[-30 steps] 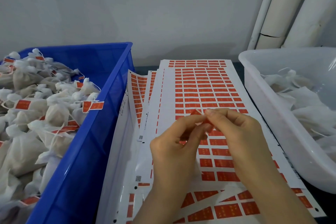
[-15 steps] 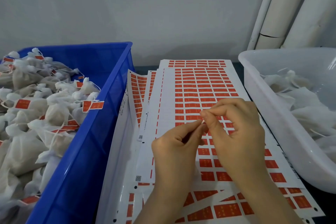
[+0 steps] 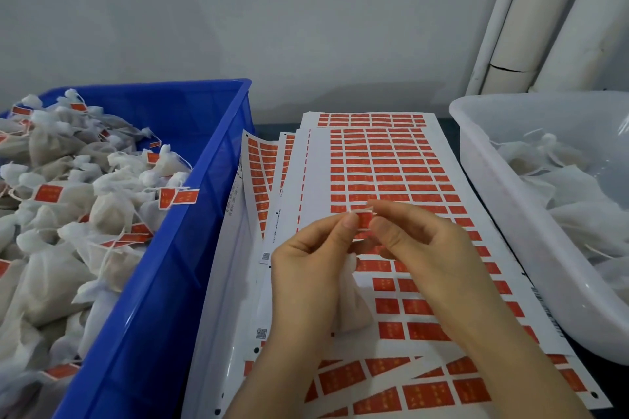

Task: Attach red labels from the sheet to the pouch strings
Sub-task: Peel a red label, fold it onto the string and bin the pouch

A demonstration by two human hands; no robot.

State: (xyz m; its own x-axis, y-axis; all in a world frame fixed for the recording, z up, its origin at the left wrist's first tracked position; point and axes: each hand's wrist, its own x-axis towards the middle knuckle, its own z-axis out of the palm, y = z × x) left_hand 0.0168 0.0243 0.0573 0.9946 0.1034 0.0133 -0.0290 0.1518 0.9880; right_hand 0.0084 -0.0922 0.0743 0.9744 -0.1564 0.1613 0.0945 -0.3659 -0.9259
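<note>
Head view: pinches small red rectangular label (image 3: 363, 219) between left hand (image 3: 306, 269) and right hand (image 3: 418, 248), apparently folding it over thin white string (image 3: 357, 211); lets white fabric pouch (image 3: 352, 306) dangle beneath for slack.

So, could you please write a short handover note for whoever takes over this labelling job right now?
Left hand: pinches the red label by its left edge; a white pouch hangs below this hand.
Right hand: pinches the label's right edge.
Label sheets lie in the middle; blue crate, left, holds labelled pouches; white tub, right, holds pouches with no labels showing.
Done: many pouches labelled.
Left: press this label shut on its string, probably drop the pouch in the crate, continue from the tub.
</note>
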